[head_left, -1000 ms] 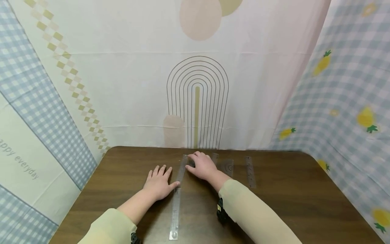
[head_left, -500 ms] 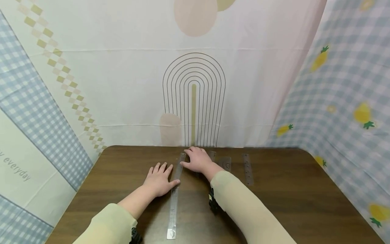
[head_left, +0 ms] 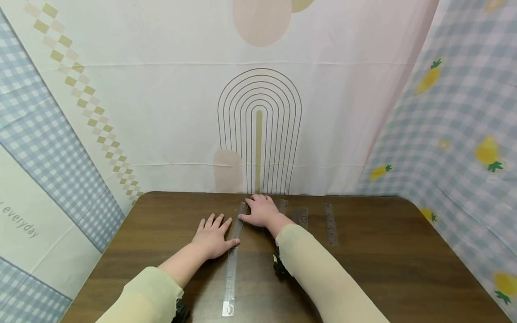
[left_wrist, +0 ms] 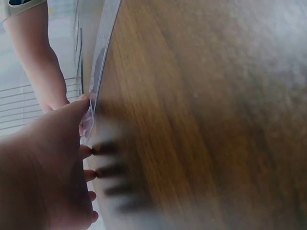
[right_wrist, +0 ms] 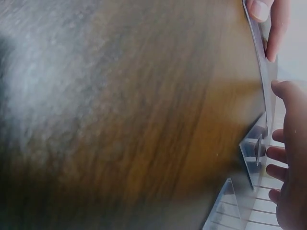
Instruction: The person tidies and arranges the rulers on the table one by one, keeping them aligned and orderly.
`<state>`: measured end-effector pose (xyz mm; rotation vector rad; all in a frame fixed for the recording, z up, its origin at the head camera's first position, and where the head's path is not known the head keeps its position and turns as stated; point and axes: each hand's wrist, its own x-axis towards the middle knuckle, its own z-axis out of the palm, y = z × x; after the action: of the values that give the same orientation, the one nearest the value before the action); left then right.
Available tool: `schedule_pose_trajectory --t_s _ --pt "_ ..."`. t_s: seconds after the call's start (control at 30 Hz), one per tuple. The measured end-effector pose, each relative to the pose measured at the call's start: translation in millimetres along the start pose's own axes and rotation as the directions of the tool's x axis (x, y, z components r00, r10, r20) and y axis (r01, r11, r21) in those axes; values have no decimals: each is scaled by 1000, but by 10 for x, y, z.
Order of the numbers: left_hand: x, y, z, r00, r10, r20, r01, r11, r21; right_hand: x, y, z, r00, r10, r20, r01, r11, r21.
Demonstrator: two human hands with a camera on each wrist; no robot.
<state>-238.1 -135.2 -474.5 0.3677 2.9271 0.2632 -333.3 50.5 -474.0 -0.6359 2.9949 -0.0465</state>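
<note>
One wood-grained table (head_left: 383, 278) carries a long clear ruler (head_left: 229, 282) that points away from us, left of centre. We see the left hand (head_left: 212, 237) spread with its thumb on the ruler and the right hand (head_left: 261, 211) loosely spread, thumb at the far end, neither gripping, probably just to steady it. A triangular set square (right_wrist: 248, 148) lies by the right fingers, too close for us to tell contact.

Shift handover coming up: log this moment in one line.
left hand: fingers spread, thumb on clear ruler | right hand: by ruler's far end | clear strip: flat, to the right
</note>
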Motion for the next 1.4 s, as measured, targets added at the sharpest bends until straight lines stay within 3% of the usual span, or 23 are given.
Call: schedule_pose_trajectory --t_s 0.67,0.9,1.1,1.4 --pt "4 -23 -8 999 41 -6 -41 999 16 24 -27 19 1000 5 1 -5 1000 -8" --pt "57 -54 59 998 64 -2 -64 997 39 32 -13 16 1000 14 15 -14 1000 2" --pt "100 -89 107 998 65 -7 -64 996 59 42 -16 6 1000 19 6 -20 999 45" --pt "58 -29 48 998 70 -4 -70 992 106 86 1 47 999 38 -9 -37 992 118"
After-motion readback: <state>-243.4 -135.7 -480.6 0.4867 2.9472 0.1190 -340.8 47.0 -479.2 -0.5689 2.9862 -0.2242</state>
